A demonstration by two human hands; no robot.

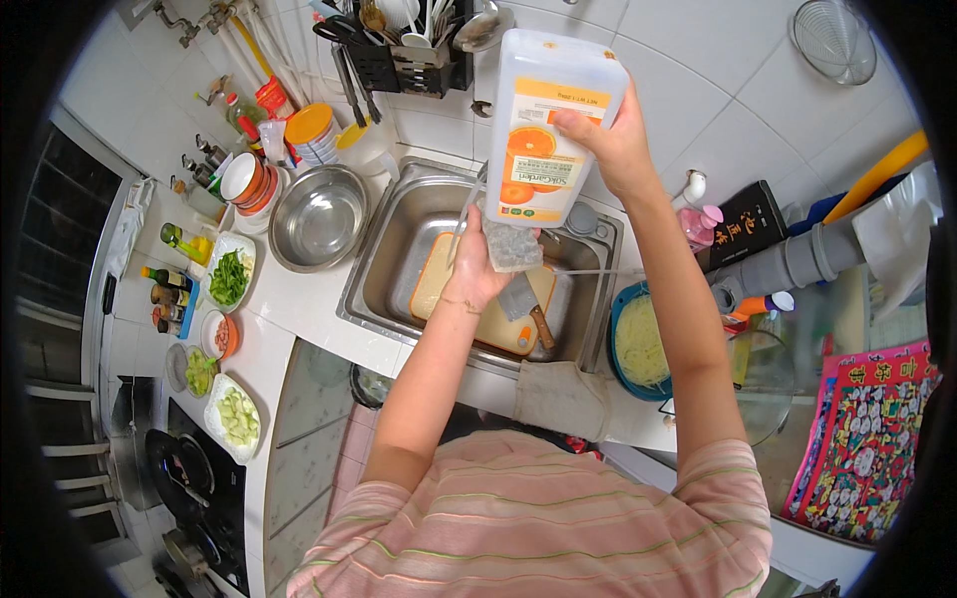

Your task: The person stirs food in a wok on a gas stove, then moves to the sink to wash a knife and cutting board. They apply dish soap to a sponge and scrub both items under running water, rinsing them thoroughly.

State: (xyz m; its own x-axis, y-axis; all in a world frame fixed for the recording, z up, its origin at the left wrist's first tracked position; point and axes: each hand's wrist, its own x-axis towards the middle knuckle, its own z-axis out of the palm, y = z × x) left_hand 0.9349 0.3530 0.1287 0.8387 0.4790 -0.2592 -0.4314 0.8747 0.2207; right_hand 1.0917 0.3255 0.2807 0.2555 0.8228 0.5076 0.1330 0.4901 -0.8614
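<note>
My right hand (614, 153) grips a large translucent plastic bottle (557, 97) with an orange fruit label. The bottle is tipped upside down, and its lower end is just above a grey scrubbing cloth or sponge (514, 247). That grey piece is held in my left hand (478, 258), over the steel sink (381, 261). Below, inside the sink, lies a cream cutting board (490, 325) with an orange rim. A cleaver (516, 299) with a wooden handle rests on it. The bottle's mouth is hidden from view.
A steel bowl (319, 217) stands left of the sink. Plates of cut vegetables (238, 417) line the left counter beside a black cooktop (217, 501). On the right, a blue basin (617, 355) holds shredded vegetable. A cloth (561, 396) hangs over the front edge.
</note>
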